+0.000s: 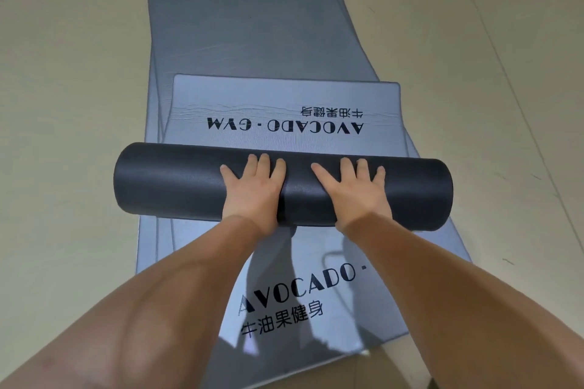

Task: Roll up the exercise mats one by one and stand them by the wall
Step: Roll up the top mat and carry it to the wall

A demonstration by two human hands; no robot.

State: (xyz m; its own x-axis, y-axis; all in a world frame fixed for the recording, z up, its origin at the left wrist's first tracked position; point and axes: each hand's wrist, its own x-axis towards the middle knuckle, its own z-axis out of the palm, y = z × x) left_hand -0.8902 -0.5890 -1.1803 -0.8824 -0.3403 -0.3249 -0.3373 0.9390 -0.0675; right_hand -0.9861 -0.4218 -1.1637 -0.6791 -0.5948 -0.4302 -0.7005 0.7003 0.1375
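Charcoal foam roll of the half-rolled exercise mat (177,183) lies across the stacked silver-grey mats (252,25) on the beige floor (63,73). Your left hand (252,189) and right hand (354,196) press its top, fingers straight and spread.

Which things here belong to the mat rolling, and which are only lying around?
Job:
- dark roll, pressed by left hand and right hand
- its flat printed end, not yet rolled
- grey mats beneath, waiting

Not the job:
- only the beige floor; no loose things show
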